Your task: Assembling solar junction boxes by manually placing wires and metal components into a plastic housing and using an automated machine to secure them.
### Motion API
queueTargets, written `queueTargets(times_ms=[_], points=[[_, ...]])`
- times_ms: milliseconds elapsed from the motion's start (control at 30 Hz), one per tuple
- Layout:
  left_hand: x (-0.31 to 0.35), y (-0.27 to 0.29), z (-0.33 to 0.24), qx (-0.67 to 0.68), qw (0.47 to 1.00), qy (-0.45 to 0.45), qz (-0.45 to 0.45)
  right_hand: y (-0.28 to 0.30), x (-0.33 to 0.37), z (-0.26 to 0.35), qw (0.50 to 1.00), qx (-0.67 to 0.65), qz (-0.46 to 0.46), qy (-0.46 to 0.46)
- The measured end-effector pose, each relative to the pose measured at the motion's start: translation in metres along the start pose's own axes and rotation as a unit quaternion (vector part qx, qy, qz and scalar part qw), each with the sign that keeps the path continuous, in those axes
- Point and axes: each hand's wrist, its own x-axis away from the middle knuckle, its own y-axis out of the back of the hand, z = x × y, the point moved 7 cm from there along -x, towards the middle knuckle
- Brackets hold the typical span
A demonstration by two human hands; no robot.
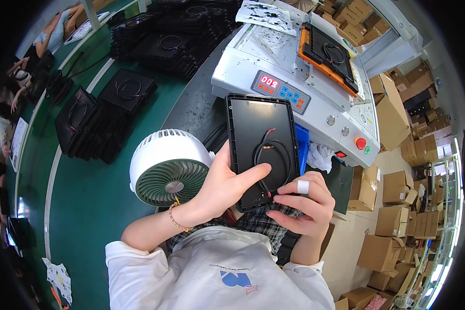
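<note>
A black rectangular plastic panel point(248, 150) with a raised rim is held upright in front of me. Its inner face carries a coiled black cable point(289, 165) with bare reddish wire ends. My left hand point(227, 181) grips the panel's left edge, the thumb lying across the face onto the cable. At the lower right corner, my right hand point(307, 204) pinches the rim close to a small red wire end; a white wrap circles one finger. Whether those fingertips also hold a small part is hidden.
A white fan point(165, 147) stands left of my forearm. Ahead is a white machine point(232, 67) with a keypad, red button and orange fixture point(306, 46) bearing another panel. Stacked black panels point(124, 93) cover the green bench point(88, 206). Cardboard boxes point(392, 222) line the right; people sit far left.
</note>
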Motion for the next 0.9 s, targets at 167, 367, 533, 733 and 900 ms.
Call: queueTargets(times_ms=[167,367,533,733,900], points=[[0.001,0.001,-0.001,0.006,1.000,0.010,-0.010,-0.002,0.001,0.002,0.999,0.008,0.009,0.047],[0.000,0.002,-0.001,0.069,0.997,-0.014,-0.012,0.025,-0.003,-0.022,0.989,-0.008,-0.085,-0.122],[0.001,-0.009,0.011,0.050,0.998,-0.041,-0.015,0.012,-0.026,-0.018,0.981,0.028,0.087,-0.172],[0.012,-0.030,0.014,0.057,0.996,-0.017,0.066,0.010,-0.052,-0.005,0.956,0.189,0.185,-0.130],[-0.001,-0.012,-0.063,-0.247,0.946,-0.188,-0.092,0.065,-0.046,-0.017,0.950,0.187,0.187,-0.169]])
